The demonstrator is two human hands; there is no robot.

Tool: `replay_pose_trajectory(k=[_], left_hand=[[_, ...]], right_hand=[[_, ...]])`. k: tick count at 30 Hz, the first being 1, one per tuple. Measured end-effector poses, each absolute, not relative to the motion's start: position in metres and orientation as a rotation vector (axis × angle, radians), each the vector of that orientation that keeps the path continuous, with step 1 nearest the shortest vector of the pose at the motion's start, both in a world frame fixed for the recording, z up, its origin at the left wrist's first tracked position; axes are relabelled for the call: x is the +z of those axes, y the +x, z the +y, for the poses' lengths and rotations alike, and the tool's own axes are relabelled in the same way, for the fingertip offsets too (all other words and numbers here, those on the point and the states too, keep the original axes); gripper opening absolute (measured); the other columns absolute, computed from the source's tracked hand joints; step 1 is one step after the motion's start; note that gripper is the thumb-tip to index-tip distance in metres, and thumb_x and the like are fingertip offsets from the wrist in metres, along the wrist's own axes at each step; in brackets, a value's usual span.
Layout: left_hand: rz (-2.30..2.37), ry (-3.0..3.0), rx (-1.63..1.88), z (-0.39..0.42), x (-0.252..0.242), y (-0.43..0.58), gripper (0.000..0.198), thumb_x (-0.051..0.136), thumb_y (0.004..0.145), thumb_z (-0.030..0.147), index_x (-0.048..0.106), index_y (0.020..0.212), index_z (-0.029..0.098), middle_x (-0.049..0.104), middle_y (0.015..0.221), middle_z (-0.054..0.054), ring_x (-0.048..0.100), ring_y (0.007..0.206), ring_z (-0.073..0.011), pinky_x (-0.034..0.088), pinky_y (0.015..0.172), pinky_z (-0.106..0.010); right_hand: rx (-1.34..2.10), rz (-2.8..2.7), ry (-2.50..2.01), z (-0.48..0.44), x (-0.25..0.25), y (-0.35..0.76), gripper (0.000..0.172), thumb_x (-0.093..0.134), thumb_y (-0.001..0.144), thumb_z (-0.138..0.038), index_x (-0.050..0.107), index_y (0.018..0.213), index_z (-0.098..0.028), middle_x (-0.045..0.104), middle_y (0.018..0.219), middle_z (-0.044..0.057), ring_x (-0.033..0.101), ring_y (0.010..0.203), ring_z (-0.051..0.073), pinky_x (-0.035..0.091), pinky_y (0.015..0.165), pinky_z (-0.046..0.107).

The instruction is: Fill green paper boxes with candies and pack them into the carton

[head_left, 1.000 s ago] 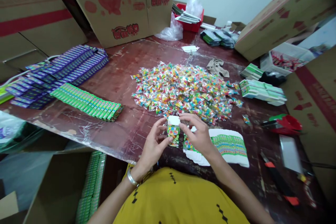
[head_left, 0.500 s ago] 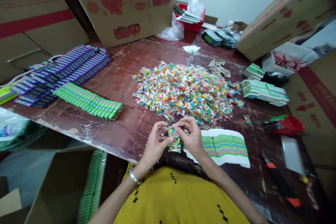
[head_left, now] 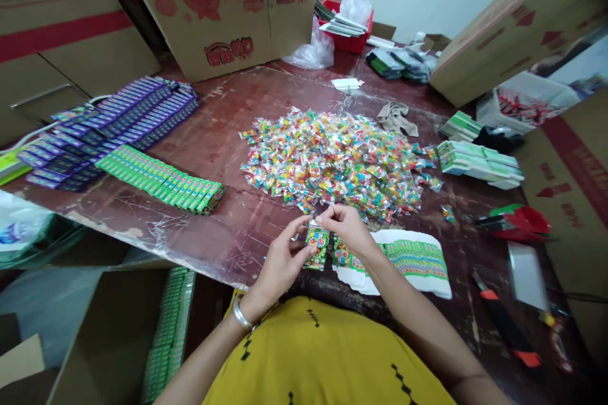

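My left hand (head_left: 281,256) grips a small green printed carton (head_left: 317,248), held upright near the table's front edge. At the carton's top end, the fingers of my right hand (head_left: 346,228) pinch its flap. Just beyond both hands lies a big heap of colourful wrapped candies (head_left: 332,161). A fanned row of flat green cartons (head_left: 403,261) lies on the table under my right wrist.
Rows of purple boxes (head_left: 114,123) and green boxes (head_left: 161,180) lie at the left. Folded green-white cartons (head_left: 477,164) and a red tape dispenser (head_left: 517,223) sit at the right. An orange-black knife (head_left: 506,323) lies front right. Large cardboard boxes (head_left: 223,6) stand around. An open box (head_left: 128,335) holds green packs below.
The carton's white top flap, open a second ago, has been folded down. My hands have shifted slightly on the carton; the view has dipped a little.
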State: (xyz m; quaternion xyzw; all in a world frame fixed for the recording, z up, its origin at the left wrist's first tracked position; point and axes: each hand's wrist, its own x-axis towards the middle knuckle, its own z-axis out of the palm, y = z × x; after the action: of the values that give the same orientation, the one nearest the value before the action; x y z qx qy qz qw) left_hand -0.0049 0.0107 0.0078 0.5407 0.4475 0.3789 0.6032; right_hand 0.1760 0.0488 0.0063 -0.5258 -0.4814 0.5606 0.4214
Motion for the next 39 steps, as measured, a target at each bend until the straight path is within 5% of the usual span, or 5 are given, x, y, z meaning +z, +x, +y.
replay_pose_trajectory(k=[11, 16, 22, 28, 39], left_hand=[[1.008, 1.205, 0.905, 0.017, 0.005, -0.012, 0.040, 0.067, 0.082, 0.026, 0.058, 0.121, 0.021, 0.064, 0.114, -0.009, 0.061, 0.103, -0.0221, 0.053, 0.084, -0.031], [0.993, 1.020, 0.982, 0.026, 0.000, -0.013, 0.042, 0.071, 0.079, 0.028, 0.054, 0.116, 0.020, 0.066, 0.105, -0.007, 0.065, 0.087, -0.0186, 0.054, 0.075, -0.030], [1.068, 1.017, 0.976, 0.025, -0.009, -0.010, 0.050, 0.075, 0.076, 0.032, 0.053, 0.118, 0.018, 0.066, 0.102, -0.007, 0.065, 0.088, -0.0178, 0.053, 0.079, -0.031], [1.539, 1.483, 0.926, 0.050, -0.008, -0.056, 0.026, 0.067, 0.081, 0.041, 0.058, 0.090, 0.018, 0.064, 0.085, -0.004, 0.062, 0.074, -0.0179, 0.049, 0.070, -0.031], [2.551, 2.038, 0.529, 0.099, -0.001, -0.137, 0.042, 0.057, 0.087, 0.042, 0.052, 0.118, 0.014, 0.056, 0.106, -0.015, 0.051, 0.104, -0.0335, 0.045, 0.080, -0.040]], right_hand=[[1.276, -1.566, -1.232, 0.037, 0.019, 0.180, 0.029, 0.061, 0.086, -0.045, 0.066, 0.086, -0.016, 0.068, 0.088, 0.005, 0.064, 0.081, 0.016, 0.053, 0.076, 0.030], [0.915, -2.139, -1.204, 0.025, 0.023, 0.183, 0.099, 0.083, 0.060, -0.050, 0.037, 0.143, -0.022, 0.038, 0.149, 0.014, 0.035, 0.139, 0.030, 0.034, 0.115, 0.048], [0.584, -2.203, -1.186, 0.027, 0.006, 0.172, 0.077, 0.078, 0.067, -0.040, 0.044, 0.132, -0.019, 0.043, 0.144, 0.015, 0.035, 0.139, 0.030, 0.032, 0.116, 0.050], [0.601, -2.152, -1.313, 0.025, -0.007, 0.164, 0.106, 0.078, 0.069, -0.046, 0.016, 0.152, -0.024, 0.032, 0.153, 0.014, 0.030, 0.142, 0.032, 0.036, 0.114, 0.053], [0.361, -1.908, -1.613, 0.011, -0.012, 0.230, 0.044, 0.055, 0.091, -0.033, 0.051, 0.134, -0.025, 0.055, 0.132, 0.011, 0.052, 0.123, 0.028, 0.045, 0.103, 0.048]])
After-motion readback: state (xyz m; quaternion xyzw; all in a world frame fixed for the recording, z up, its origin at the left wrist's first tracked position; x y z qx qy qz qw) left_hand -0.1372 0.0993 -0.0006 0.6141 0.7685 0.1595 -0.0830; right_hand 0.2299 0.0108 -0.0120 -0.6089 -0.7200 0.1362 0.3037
